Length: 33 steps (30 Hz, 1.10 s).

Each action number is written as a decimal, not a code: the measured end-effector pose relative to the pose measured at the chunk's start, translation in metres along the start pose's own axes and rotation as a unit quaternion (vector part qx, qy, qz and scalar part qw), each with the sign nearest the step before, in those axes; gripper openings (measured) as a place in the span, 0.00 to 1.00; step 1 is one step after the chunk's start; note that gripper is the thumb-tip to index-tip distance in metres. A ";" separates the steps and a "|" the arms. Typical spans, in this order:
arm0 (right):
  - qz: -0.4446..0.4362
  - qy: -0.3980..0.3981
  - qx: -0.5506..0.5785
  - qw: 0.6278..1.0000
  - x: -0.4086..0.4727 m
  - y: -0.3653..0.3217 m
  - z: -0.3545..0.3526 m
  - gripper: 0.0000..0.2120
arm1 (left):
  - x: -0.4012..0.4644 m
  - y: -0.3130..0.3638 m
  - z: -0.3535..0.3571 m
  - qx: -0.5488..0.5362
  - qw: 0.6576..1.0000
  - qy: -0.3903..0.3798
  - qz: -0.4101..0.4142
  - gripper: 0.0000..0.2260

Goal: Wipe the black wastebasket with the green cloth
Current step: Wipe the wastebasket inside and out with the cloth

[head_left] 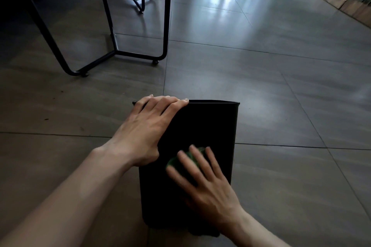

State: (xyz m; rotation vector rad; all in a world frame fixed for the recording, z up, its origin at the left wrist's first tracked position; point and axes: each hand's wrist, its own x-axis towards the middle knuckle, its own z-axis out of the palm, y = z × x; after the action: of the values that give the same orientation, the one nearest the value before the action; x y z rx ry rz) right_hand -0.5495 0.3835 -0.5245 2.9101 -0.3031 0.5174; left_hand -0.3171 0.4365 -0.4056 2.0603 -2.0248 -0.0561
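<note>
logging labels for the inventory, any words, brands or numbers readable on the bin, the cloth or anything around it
None: no text can be read anywhere in this view.
black wastebasket: the dark side facing the camera shows no label or brand.
green cloth: mostly under the right hand and blurred; no tag visible.
left hand: covers part of the rim, so anything beneath it is hidden.
floor tiles and table legs: unmarked.

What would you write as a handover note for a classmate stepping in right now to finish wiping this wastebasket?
Left hand: fingers curled over the far rim, steadying the black wastebasket, which lies on its side on the tiled floor.
Right hand: flat, pressing the green cloth on the upward-facing wall; blurred, mid-wipe.
Done: cannot tell how much is wiped.
Left: probably the other walls, rim and inside.
</note>
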 end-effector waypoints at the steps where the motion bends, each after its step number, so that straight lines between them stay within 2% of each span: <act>1: -0.063 -0.003 -0.017 0.998 -0.010 0.003 0.002 0.29 | 0.000 0.000 0.000 -0.002 1.000 0.003 0.002 0.44; 3: -0.161 -0.007 -0.039 0.986 -0.028 0.014 0.000 0.22 | 0.000 0.000 0.000 -0.004 1.000 0.003 0.005 0.44; 4: -0.180 -0.010 -0.044 0.983 -0.034 0.021 -0.004 0.19 | 0.000 0.000 0.000 -0.003 1.000 0.000 0.006 0.45; 6: -0.154 -0.004 -0.033 0.987 -0.038 0.037 -0.018 0.16 | 0.001 -0.002 0.001 -0.003 1.000 -0.007 0.002 0.46; 8: -0.041 0.028 0.009 0.999 -0.028 0.059 -0.040 0.16 | 0.001 -0.003 0.001 -0.006 1.000 -0.010 0.004 0.47; 10: 0.149 0.086 0.096 0.980 -0.008 0.085 -0.066 0.21 | 0.002 -0.004 0.000 -0.003 1.000 -0.017 0.009 0.48; 11: 0.252 0.129 0.141 0.949 0.004 0.097 -0.081 0.24 | 0.002 -0.004 0.000 -0.002 1.000 -0.019 0.010 0.48; 12: 0.342 0.178 0.195 0.902 0.018 0.111 -0.096 0.25 | 0.003 -0.003 -0.001 -0.003 1.000 -0.017 0.012 0.48; 13: 0.423 0.226 0.272 0.834 0.031 0.125 -0.108 0.24 | 0.003 -0.002 -0.001 -0.005 1.000 -0.016 0.014 0.47; 14: 0.487 0.264 0.370 0.745 0.043 0.137 -0.120 0.22 | 0.003 -0.001 -0.002 -0.006 1.000 -0.017 0.017 0.46; 15: 0.527 0.281 0.461 0.656 0.052 0.149 -0.130 0.20 | 0.004 0.000 -0.002 -0.007 1.000 -0.016 0.020 0.45; 16: 0.543 0.277 0.526 0.594 0.058 0.160 -0.138 0.19 | 0.004 0.001 -0.003 -0.011 1.000 -0.014 0.024 0.43; 17: 0.551 0.256 0.561 0.562 0.061 0.168 -0.142 0.19 | 0.003 0.001 -0.004 -0.019 1.000 -0.011 0.023 0.41; 18: 0.555 0.225 0.578 0.554 0.063 0.173 -0.145 0.20 | 0.002 0.000 -0.004 -0.030 0.999 -0.009 0.017 0.39; 20: 0.548 0.165 0.575 0.584 0.066 0.178 -0.146 0.24 | 0.000 -0.003 -0.004 -0.051 0.999 -0.006 -0.003 0.36; 21: 0.539 0.135 0.556 0.619 0.067 0.178 -0.145 0.25 | -0.001 -0.005 -0.004 -0.059 0.998 -0.006 -0.014 0.35; 24: 0.465 0.006 0.444 0.766 0.068 0.176 -0.138 0.27 | -0.004 -0.013 -0.005 -0.093 0.995 0.000 -0.042 0.34; 26: 0.383 -0.099 0.381 0.836 0.069 0.175 -0.133 0.31 | -0.006 -0.020 -0.008 -0.115 0.991 0.007 -0.063 0.33; 29: 0.289 -0.208 0.344 0.869 0.074 0.172 -0.131 0.35 | -0.010 -0.030 -0.012 -0.149 0.985 0.008 -0.087 0.32; 33: 0.197 -0.246 0.301 0.900 0.085 0.164 -0.133 0.22 | -0.017 -0.039 -0.018 -0.172 0.981 -0.001 -0.086 0.31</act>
State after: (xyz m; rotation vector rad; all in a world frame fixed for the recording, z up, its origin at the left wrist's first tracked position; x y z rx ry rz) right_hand -0.5513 0.2372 -0.3495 3.5686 -0.9724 -0.1425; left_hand -0.2756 0.4558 -0.3987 2.0011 -1.6902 -0.4090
